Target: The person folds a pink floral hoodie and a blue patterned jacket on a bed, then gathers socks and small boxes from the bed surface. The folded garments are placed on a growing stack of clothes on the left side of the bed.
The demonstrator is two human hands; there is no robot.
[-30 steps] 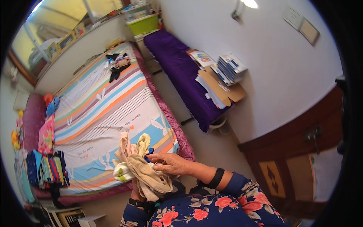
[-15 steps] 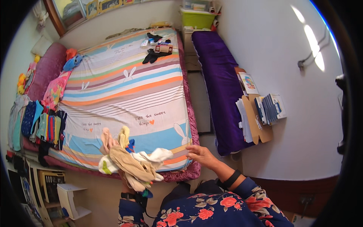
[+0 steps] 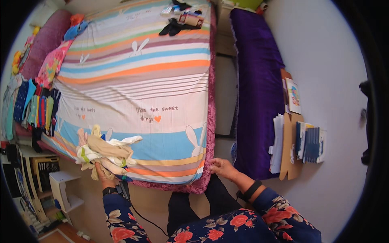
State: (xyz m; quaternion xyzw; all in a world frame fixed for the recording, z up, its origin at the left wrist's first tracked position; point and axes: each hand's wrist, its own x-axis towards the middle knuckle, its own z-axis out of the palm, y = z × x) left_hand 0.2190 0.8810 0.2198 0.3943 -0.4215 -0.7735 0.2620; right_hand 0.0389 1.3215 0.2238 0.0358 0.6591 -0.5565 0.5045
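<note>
My left hand (image 3: 104, 172) is at the foot of the bed, closed around the lower part of a loose bundle of socks (image 3: 108, 146). Beige, white, pink and pale yellow ones show in it, with bits of green and blue. The bundle hides some of my fingers. My right hand (image 3: 223, 168) is by the bed's near right corner, its fingers loosely bent and apart, with nothing seen in them. Beneath the socks spreads a striped bed sheet (image 3: 162, 91) with rabbit prints.
Black socks (image 3: 174, 26) and small boxes lie at the bed's far right. Folded clothes (image 3: 38, 109) line its left side. A purple-covered bench (image 3: 259, 89) stands to the right, with cardboard (image 3: 289, 150) and books (image 3: 314, 141) beside it. A shelf unit (image 3: 36, 174) stands lower left.
The sock bundle and my left hand have moved left, and the bundle now rests over the bed's near edge. My right hand has come down slightly beside the corner. The view has shifted.
</note>
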